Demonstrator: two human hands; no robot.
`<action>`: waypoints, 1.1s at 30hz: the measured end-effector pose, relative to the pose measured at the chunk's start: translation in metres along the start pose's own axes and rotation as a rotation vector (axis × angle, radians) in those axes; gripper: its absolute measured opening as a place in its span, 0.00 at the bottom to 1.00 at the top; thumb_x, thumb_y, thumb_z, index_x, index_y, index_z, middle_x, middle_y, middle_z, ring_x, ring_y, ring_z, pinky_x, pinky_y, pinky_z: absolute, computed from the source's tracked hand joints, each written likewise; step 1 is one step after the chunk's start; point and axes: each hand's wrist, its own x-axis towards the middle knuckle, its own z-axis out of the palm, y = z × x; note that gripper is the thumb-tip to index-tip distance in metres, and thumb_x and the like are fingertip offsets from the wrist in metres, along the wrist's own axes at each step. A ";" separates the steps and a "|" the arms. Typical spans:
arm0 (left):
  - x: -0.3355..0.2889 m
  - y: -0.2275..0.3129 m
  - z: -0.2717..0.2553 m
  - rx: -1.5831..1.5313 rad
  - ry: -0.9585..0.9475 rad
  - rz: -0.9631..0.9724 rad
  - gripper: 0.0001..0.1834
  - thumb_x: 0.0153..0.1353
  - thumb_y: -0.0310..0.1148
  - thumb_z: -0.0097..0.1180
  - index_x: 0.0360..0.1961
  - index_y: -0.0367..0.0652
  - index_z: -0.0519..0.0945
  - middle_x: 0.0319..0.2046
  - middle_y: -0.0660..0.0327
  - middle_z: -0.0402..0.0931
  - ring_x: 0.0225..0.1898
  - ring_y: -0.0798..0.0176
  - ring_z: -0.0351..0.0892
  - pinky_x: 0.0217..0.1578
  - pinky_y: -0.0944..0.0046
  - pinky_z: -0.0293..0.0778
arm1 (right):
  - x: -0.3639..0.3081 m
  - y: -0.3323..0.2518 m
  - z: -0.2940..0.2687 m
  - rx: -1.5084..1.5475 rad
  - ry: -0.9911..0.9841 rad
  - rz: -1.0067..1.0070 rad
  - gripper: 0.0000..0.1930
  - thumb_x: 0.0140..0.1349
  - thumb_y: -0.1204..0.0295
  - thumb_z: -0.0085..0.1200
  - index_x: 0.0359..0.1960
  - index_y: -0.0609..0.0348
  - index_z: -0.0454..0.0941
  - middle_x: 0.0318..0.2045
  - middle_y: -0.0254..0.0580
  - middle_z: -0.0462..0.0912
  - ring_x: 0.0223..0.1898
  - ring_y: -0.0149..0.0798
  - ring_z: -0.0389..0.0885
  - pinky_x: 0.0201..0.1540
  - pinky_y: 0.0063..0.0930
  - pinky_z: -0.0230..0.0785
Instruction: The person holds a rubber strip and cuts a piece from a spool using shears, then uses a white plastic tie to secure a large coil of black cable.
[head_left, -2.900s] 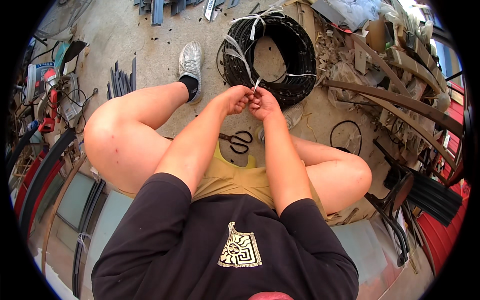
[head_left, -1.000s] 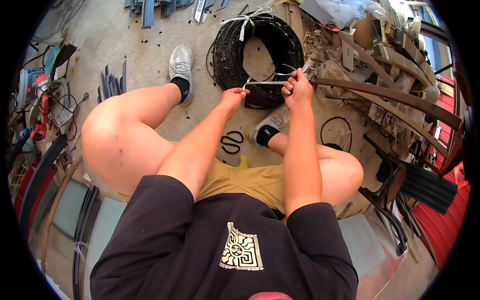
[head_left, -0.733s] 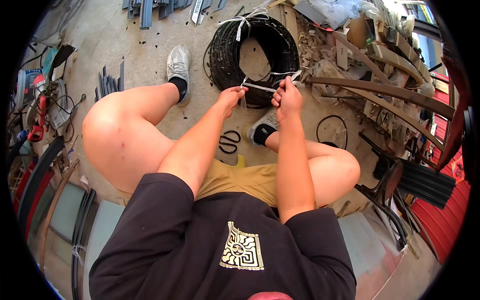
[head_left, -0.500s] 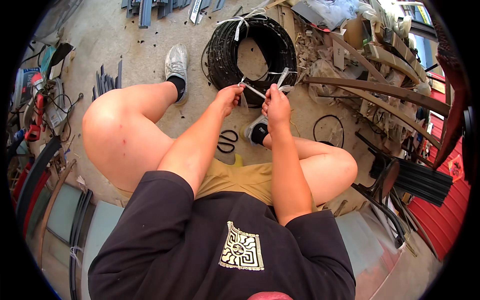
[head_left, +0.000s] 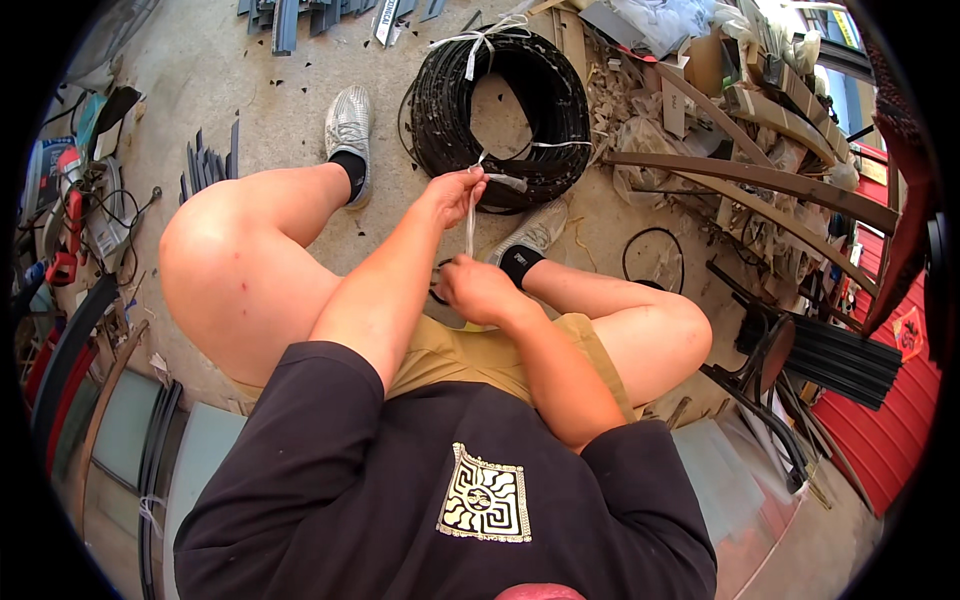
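Note:
On the concrete floor ahead of me lies a thick coil of black tubing or cable (head_left: 440, 115), bound in places with white ties. At its near edge my left hand (head_left: 458, 196) is closed, pinching a white plastic strap (head_left: 470, 232) wrapped around the coil. The strap runs straight from there toward my body, down to my right hand (head_left: 480, 290), whose curled fingers grip its lower end. Black scissor handles (head_left: 436, 296) show partly beside my right fingers; the rest is hidden beneath that hand. Whether it touches them I cannot tell.
My shoes (head_left: 349, 125) stand left of and just below the coil. At the right rises a scrap heap with long brown strips (head_left: 750, 178). Grey profile offcuts (head_left: 285, 25) lie at the top left. Glass panes (head_left: 205, 445) and a red saw-like tool (head_left: 68, 235) are at the left.
My right hand has moved down toward my body, swinging the strap from slanting right to nearly straight down, and now covers most of the scissors. My left hand stays at the coil's edge.

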 end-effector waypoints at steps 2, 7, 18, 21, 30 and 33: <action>-0.005 -0.001 0.011 0.052 0.039 0.012 0.07 0.76 0.28 0.62 0.50 0.38 0.83 0.39 0.62 0.87 0.35 0.74 0.85 0.32 0.77 0.84 | -0.006 0.007 0.003 -0.029 -0.139 -0.115 0.20 0.71 0.62 0.57 0.59 0.58 0.84 0.60 0.59 0.82 0.58 0.59 0.85 0.63 0.52 0.76; -0.021 0.003 0.022 0.201 0.103 -0.006 0.07 0.77 0.28 0.61 0.52 0.46 0.84 0.39 0.69 0.86 0.29 0.78 0.74 0.26 0.78 0.69 | 0.012 0.032 -0.052 0.349 0.223 0.039 0.22 0.71 0.62 0.58 0.63 0.53 0.82 0.56 0.58 0.85 0.60 0.58 0.84 0.64 0.48 0.75; -0.031 0.011 0.023 0.294 0.082 -0.064 0.07 0.76 0.30 0.62 0.52 0.52 0.85 0.37 0.76 0.82 0.26 0.79 0.64 0.23 0.75 0.57 | 0.111 0.104 -0.035 0.408 0.747 0.212 0.19 0.71 0.64 0.60 0.58 0.60 0.82 0.58 0.56 0.84 0.60 0.59 0.83 0.63 0.45 0.75; -0.029 0.018 0.012 0.238 0.059 -0.095 0.03 0.77 0.34 0.61 0.47 0.52 0.85 0.33 0.76 0.79 0.23 0.80 0.60 0.20 0.75 0.53 | 0.116 0.096 -0.029 0.427 0.872 0.166 0.19 0.71 0.64 0.60 0.58 0.60 0.82 0.58 0.55 0.84 0.61 0.59 0.83 0.62 0.45 0.76; -0.028 0.023 0.007 0.151 0.040 -0.164 0.04 0.76 0.36 0.59 0.42 0.51 0.83 0.28 0.75 0.73 0.19 0.80 0.56 0.18 0.74 0.49 | 0.127 0.088 -0.025 1.031 0.580 0.366 0.18 0.75 0.65 0.59 0.60 0.61 0.80 0.41 0.46 0.91 0.38 0.41 0.89 0.46 0.38 0.80; -0.029 0.024 0.007 0.187 0.080 -0.157 0.05 0.76 0.36 0.61 0.40 0.51 0.83 0.27 0.75 0.72 0.19 0.80 0.56 0.17 0.74 0.49 | 0.125 0.086 -0.025 1.024 0.599 0.326 0.17 0.75 0.66 0.59 0.60 0.62 0.81 0.37 0.41 0.90 0.33 0.32 0.86 0.41 0.34 0.79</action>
